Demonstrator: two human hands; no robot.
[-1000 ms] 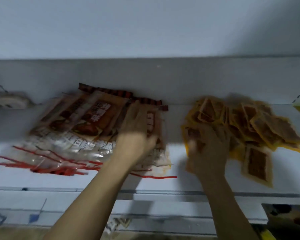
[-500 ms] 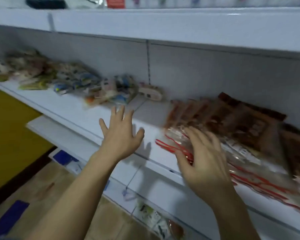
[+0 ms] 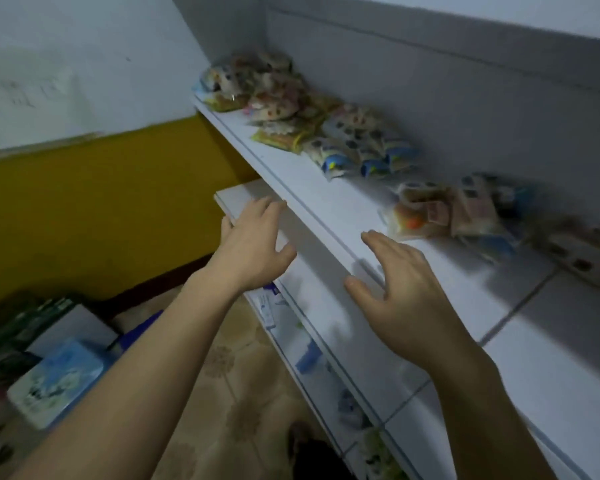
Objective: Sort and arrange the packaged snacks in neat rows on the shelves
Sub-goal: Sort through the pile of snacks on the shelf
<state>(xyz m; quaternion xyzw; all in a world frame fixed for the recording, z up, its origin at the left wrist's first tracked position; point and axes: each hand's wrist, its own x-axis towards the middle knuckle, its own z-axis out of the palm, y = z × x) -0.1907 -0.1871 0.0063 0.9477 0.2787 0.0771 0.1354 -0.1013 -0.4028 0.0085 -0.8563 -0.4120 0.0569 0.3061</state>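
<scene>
White shelf; blurred snack packets

My shelf looks smooth, painted white and faintly glossy; the snack packs at upper centre are shiny crinkled plastic (blurred), and the floor, lower centre, patterned glossy tile.

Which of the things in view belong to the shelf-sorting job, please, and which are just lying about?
Job:
- white shelf
- mixed snack packets at its far end
- blue-and-white packets
- orange-spotted packet
- left hand, right hand, both empty

Lying about:
- blue tin on the floor
- green box
</scene>
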